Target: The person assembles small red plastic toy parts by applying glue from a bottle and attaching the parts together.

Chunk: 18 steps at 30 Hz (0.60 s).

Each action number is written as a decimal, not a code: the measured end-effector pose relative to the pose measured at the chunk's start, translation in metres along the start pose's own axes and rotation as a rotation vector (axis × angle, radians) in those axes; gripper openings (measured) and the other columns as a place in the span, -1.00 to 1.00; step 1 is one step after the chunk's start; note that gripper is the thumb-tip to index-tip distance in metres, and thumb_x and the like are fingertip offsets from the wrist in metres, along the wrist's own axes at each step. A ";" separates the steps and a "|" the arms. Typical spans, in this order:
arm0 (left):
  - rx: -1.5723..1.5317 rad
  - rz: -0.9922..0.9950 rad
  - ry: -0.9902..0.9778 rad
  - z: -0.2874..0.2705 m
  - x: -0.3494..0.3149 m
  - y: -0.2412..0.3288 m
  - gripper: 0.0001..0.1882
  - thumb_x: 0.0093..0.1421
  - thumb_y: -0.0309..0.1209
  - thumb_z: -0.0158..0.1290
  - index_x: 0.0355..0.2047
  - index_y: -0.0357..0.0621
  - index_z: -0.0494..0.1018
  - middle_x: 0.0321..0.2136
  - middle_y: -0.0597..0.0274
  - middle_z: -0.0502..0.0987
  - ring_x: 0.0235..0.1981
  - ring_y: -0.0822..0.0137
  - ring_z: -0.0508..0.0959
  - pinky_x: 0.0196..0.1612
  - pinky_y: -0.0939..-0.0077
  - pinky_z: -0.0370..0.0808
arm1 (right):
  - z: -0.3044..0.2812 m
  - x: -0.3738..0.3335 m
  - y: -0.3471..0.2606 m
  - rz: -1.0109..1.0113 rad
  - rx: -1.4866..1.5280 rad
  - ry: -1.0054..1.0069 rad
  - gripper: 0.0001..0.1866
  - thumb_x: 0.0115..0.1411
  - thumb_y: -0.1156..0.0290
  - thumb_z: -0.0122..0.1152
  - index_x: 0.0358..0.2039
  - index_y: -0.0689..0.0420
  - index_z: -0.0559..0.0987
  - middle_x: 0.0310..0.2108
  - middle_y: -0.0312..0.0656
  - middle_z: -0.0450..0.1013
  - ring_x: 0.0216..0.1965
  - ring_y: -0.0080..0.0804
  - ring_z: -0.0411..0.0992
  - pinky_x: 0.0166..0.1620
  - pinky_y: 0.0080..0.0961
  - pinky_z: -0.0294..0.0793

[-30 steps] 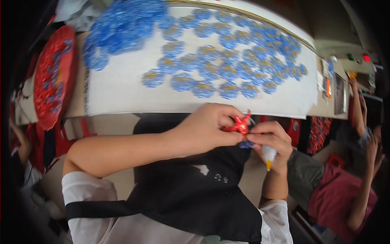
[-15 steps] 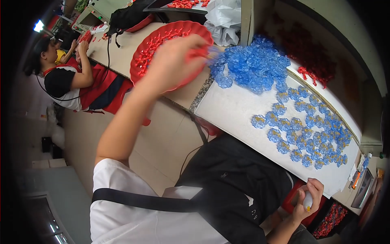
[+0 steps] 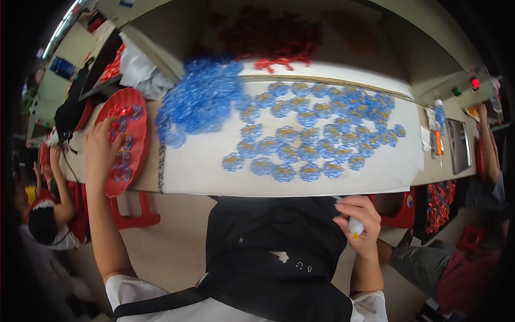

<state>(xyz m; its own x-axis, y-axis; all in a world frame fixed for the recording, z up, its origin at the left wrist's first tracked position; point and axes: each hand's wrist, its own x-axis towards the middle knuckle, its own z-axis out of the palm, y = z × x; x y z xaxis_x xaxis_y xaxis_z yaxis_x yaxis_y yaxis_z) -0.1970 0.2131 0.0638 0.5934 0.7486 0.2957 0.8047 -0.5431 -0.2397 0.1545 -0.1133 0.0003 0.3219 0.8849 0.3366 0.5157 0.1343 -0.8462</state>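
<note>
My left hand (image 3: 102,153) reaches over the scalloped red plate (image 3: 137,158), thumb and fingers apart, with nothing visible between them. Blue-and-red pieces (image 3: 124,144) lie on the plate beside its fingertips. Close to my lap, just off the front edge of the white work board (image 3: 204,180), my right hand (image 3: 362,217) is closed around a small white squeeze bottle (image 3: 355,226), its yellow tip pointing down. Rows of clear blue flower-shaped pieces (image 3: 288,153) with yellow marks are spread over the board. A heap of blue flower pieces (image 3: 201,96) sits at the board's back left.
Red pieces (image 3: 279,40) are piled behind the board. A white plastic bag (image 3: 142,67) stands beyond the plate. At right lie an orange-handled tool (image 3: 438,142) and a dark flat tray (image 3: 458,145). People sit at both sides; a red stool (image 3: 137,212) stands under the table.
My view has swung to face the board squarely. The left hand, earlier blurred with blue pieces at its fingertips, now shows none there, and blue pieces show on the plate. The right hand keeps the bottle.
</note>
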 end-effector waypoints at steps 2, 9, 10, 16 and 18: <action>-0.103 0.072 0.094 -0.011 0.033 0.049 -0.70 -0.08 -0.40 0.06 -0.28 -0.12 0.37 -0.45 0.17 0.45 -0.32 0.20 0.41 -0.24 0.35 0.26 | -0.005 -0.002 0.002 0.015 -0.019 0.000 -0.70 -0.20 0.60 0.26 -0.35 0.20 0.52 -0.37 -0.10 0.40 -0.39 -0.34 0.41 -0.40 -0.59 0.42; -0.545 0.590 0.313 -0.024 0.159 0.261 -0.76 -0.04 -0.37 0.03 -0.34 -0.18 0.40 -0.46 0.11 0.46 -0.33 0.14 0.41 -0.24 0.33 0.33 | -0.023 -0.020 0.008 -0.017 -0.086 0.053 -0.75 -0.18 0.57 0.28 -0.39 0.20 0.51 -0.38 -0.14 0.42 -0.41 -0.41 0.41 -0.43 -0.63 0.40; -0.463 0.525 0.222 -0.014 0.179 0.285 -0.70 0.03 -0.31 -0.03 -0.21 -0.14 0.37 -0.48 0.08 0.47 -0.47 0.09 0.45 -0.30 0.35 0.40 | -0.026 -0.024 0.006 -0.026 -0.102 0.065 -0.74 -0.19 0.58 0.28 -0.39 0.19 0.52 -0.39 -0.14 0.42 -0.39 -0.39 0.41 -0.39 -0.60 0.41; -0.283 0.493 0.236 0.059 0.293 0.350 -0.74 0.04 -0.33 -0.15 -0.31 -0.12 0.44 -0.31 0.00 0.45 -0.28 0.04 0.44 -0.19 0.19 0.34 | -0.039 -0.051 0.010 0.092 0.017 0.159 -0.70 -0.13 0.55 0.24 -0.30 0.16 0.49 -0.35 -0.16 0.39 -0.32 -0.31 0.40 -0.30 -0.54 0.41; -0.044 0.399 0.372 0.065 0.294 0.357 -0.75 0.02 -0.28 -0.13 -0.43 -0.12 0.49 -0.42 -0.04 0.48 -0.37 0.05 0.49 -0.28 0.18 0.39 | -0.044 -0.060 0.014 0.092 0.026 0.230 -0.70 -0.12 0.59 0.22 -0.29 0.17 0.50 -0.35 -0.14 0.41 -0.33 -0.35 0.41 -0.31 -0.57 0.41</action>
<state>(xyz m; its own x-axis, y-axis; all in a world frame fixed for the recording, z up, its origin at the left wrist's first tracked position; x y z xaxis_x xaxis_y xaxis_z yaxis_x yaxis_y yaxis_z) 0.2638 0.2643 0.0048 0.8130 0.3007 0.4986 0.5112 -0.7786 -0.3640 0.1773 -0.1836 -0.0138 0.5403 0.7695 0.3405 0.4566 0.0718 -0.8868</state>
